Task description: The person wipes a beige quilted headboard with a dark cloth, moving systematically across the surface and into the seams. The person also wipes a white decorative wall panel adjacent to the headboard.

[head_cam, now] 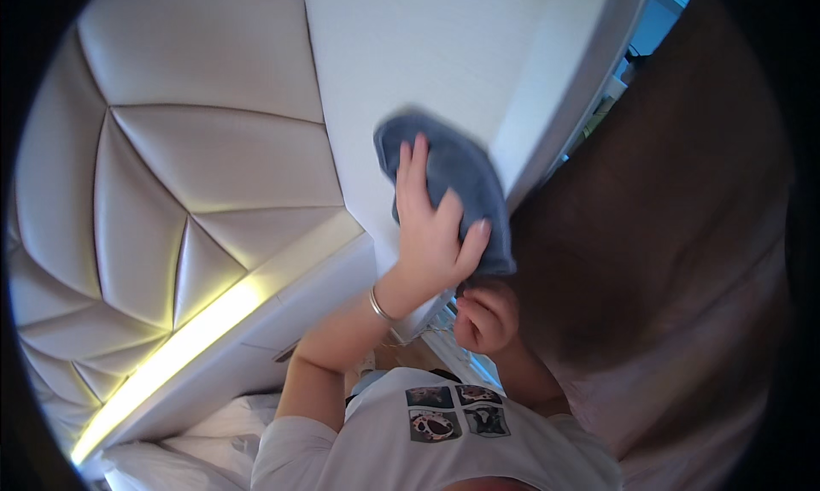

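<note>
My left hand [429, 234], with a silver bangle on its wrist, lies over a grey-blue cloth [471, 186]. Its fingers are spread and press the cloth flat against a smooth white panel [416, 49]. The cloth's edges are slightly blurred. Below it, my right hand [487, 316] is curled beside the edge of a brown curtain [640, 266]. Something small and dark shows by its fingertips. Whether those fingers grip that thing or the curtain cannot be made out.
Padded cream leather-like panels [224, 151] cover the left wall, above a glowing yellow light strip [173, 356] and a white ledge [314, 299]. White bedding [198, 433] lies at lower left. Blue-lit items [660, 26] show past the white panel's right edge.
</note>
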Action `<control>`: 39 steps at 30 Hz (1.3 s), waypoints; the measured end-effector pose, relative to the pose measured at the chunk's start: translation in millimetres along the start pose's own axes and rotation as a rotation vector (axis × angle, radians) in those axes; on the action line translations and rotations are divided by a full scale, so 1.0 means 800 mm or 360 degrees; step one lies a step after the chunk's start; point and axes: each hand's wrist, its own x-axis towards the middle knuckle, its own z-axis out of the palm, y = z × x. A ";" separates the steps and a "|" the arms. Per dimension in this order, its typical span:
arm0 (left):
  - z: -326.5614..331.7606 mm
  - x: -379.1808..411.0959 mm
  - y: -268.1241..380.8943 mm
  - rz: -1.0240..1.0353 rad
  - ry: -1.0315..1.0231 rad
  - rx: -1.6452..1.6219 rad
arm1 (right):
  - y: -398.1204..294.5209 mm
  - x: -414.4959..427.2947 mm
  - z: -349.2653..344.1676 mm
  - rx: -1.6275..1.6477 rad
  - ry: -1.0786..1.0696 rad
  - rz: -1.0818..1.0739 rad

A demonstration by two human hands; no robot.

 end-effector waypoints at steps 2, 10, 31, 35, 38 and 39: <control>-0.001 0.051 0.027 0.0085 0.0197 0.0029 | 0.007 0.002 -0.028 0.0004 -0.0046 -0.0055; 0.009 0.135 0.094 0.0174 0.0541 0.0619 | 0.024 -0.017 -0.078 0.0211 0.0002 0.0081; -0.028 0.085 0.086 -0.0111 0.0379 -0.0090 | 0.080 0.163 -0.008 -0.0031 0.0213 0.0235; -0.005 0.110 0.094 0.0017 0.0585 -0.0449 | 0.130 0.225 -0.019 -0.0241 0.0409 0.0136; 0.007 0.087 0.072 0.0019 0.0350 -0.0282 | 0.135 0.210 -0.013 -0.0215 0.0390 0.0176; 0.012 0.073 0.064 0.0002 0.0284 -0.0222 | 0.132 0.199 -0.009 -0.0216 0.0373 0.0205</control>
